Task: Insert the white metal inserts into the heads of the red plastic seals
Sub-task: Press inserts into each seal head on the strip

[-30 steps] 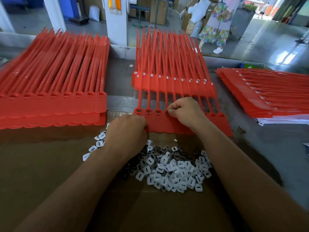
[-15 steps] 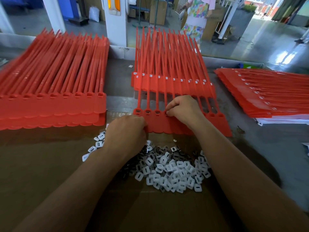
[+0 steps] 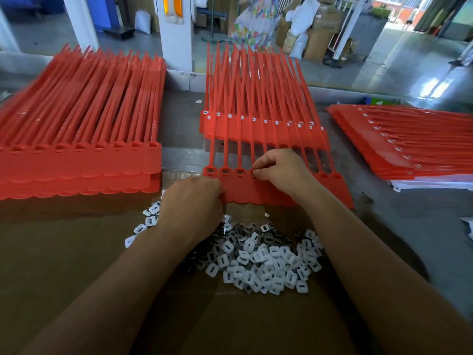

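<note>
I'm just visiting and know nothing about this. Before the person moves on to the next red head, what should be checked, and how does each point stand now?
1. Steady hold on the front strip of seals: ok, the left hand has a grip on its near left corner.
2. The first three heads filled: ok, a pale insert shows in each.
3. The right hand on target: ok, it pinches at the strip just right of those heads.
4. Insert seated under that pinch: cannot tell, the fingers hide it.
5. The pile of inserts within reach: ok, it lies on the cardboard just below both hands.
</note>
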The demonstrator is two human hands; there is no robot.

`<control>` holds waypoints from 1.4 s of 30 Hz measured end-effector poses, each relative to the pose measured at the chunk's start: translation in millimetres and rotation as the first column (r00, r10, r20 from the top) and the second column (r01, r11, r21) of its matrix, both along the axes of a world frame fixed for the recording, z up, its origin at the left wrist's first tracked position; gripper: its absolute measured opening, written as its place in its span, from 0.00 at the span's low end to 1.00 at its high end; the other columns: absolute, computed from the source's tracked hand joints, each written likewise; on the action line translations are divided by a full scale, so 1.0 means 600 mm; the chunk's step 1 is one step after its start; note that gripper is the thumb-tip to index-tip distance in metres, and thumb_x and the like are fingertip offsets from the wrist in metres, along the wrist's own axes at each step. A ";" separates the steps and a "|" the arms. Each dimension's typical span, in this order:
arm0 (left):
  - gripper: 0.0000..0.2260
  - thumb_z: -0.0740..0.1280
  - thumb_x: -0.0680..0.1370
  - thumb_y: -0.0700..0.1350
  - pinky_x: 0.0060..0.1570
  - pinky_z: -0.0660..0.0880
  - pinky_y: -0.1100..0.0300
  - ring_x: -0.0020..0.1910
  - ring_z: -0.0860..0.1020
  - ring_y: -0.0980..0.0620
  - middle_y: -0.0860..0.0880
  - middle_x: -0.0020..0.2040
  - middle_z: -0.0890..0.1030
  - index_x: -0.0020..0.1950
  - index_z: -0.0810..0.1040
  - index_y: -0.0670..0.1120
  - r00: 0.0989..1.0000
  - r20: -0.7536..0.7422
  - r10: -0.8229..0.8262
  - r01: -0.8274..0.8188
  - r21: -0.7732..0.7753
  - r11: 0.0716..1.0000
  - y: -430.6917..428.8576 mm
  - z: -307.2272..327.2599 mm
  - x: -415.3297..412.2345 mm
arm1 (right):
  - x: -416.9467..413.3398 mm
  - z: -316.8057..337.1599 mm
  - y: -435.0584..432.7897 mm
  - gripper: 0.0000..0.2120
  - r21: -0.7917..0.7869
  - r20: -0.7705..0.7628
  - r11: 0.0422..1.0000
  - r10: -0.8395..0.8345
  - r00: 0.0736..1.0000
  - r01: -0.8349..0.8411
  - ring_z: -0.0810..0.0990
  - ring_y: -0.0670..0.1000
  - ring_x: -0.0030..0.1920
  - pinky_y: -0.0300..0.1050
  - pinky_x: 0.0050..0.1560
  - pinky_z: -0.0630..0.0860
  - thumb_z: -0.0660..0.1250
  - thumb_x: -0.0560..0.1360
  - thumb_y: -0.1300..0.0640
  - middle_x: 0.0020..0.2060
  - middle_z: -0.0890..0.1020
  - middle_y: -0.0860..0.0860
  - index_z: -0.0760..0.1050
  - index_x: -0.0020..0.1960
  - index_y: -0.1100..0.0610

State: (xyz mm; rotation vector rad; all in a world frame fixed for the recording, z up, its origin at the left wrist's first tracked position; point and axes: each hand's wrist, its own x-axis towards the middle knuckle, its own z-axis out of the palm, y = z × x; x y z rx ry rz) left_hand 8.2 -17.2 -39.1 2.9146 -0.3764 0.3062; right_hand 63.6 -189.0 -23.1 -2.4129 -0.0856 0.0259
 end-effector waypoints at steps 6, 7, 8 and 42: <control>0.14 0.57 0.76 0.42 0.49 0.72 0.59 0.53 0.77 0.52 0.53 0.56 0.80 0.54 0.79 0.50 1.000 -0.012 -0.003 0.002 -0.010 1.000 -0.001 0.000 0.000 | -0.052 0.023 -0.012 0.04 -0.004 0.001 0.985 0.174 0.985 -0.174 0.75 0.38 0.45 0.31 0.44 0.69 0.70 0.72 0.56 0.41 0.78 0.40 0.77 0.42 0.48; 0.14 0.57 0.76 0.42 0.49 0.72 0.59 0.53 0.77 0.52 0.53 0.56 0.80 0.54 0.79 0.50 1.000 -0.018 0.001 -0.002 -0.010 1.000 -0.001 0.000 0.001 | -0.061 0.028 -0.013 0.05 -0.020 -0.032 0.975 0.218 0.975 -0.219 0.75 0.37 0.44 0.31 0.44 0.70 0.70 0.72 0.56 0.41 0.78 0.40 0.76 0.41 0.47; 0.14 0.57 0.76 0.42 0.49 0.72 0.59 0.53 0.77 0.52 0.53 0.56 0.80 0.54 0.79 0.50 1.000 -0.024 0.007 -0.007 -0.008 1.000 -0.002 0.001 0.001 | -0.070 0.032 -0.013 0.06 -0.040 -0.078 0.963 0.264 0.961 -0.268 0.76 0.37 0.42 0.30 0.43 0.70 0.70 0.71 0.55 0.40 0.78 0.40 0.75 0.40 0.45; 0.15 0.57 0.75 0.41 0.52 0.73 0.58 0.55 0.76 0.52 0.53 0.57 0.80 0.56 0.79 0.50 0.998 -0.058 0.018 -0.019 -0.016 1.000 -0.002 0.007 -0.002 | -0.103 0.038 -0.037 0.07 0.015 -0.341 0.934 0.340 0.877 -0.356 0.78 0.38 0.32 0.31 0.35 0.73 0.64 0.76 0.62 0.32 0.81 0.45 0.72 0.42 0.51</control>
